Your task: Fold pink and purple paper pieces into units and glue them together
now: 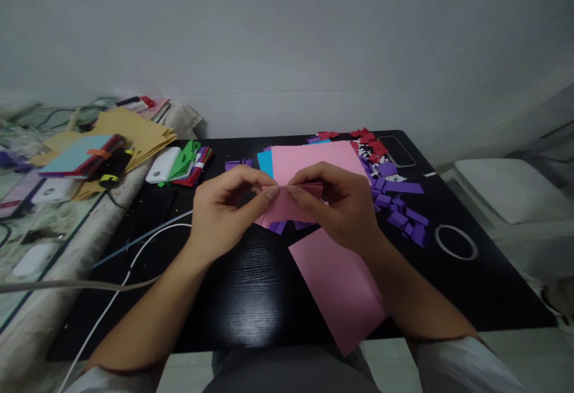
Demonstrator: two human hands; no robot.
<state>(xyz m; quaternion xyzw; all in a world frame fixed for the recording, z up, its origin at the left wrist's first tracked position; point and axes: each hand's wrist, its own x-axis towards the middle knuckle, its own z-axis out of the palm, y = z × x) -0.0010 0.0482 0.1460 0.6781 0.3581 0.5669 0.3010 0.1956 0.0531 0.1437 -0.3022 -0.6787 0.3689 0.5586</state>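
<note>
Between my two hands is a small piece of pink paper (289, 206), folded along its upper edge. My left hand (228, 210) pinches its left side between thumb and fingers. On the other side my right hand (338, 201) pinches it too, the two thumbs close together at the fold. Behind it lies a larger pink sheet (314, 160) with a blue sheet (265, 162) showing at its left. Under my right forearm a pink paper strip (336, 285) lies slanted at the table's front edge.
Purple folded pieces (406, 219) and red scraps (372, 145) lie on the right of the black table (251, 285). A tape-like ring (456, 242) is further right. Green paper bundles (185, 161), a white device (164, 164) and a white cable (130, 270) are left.
</note>
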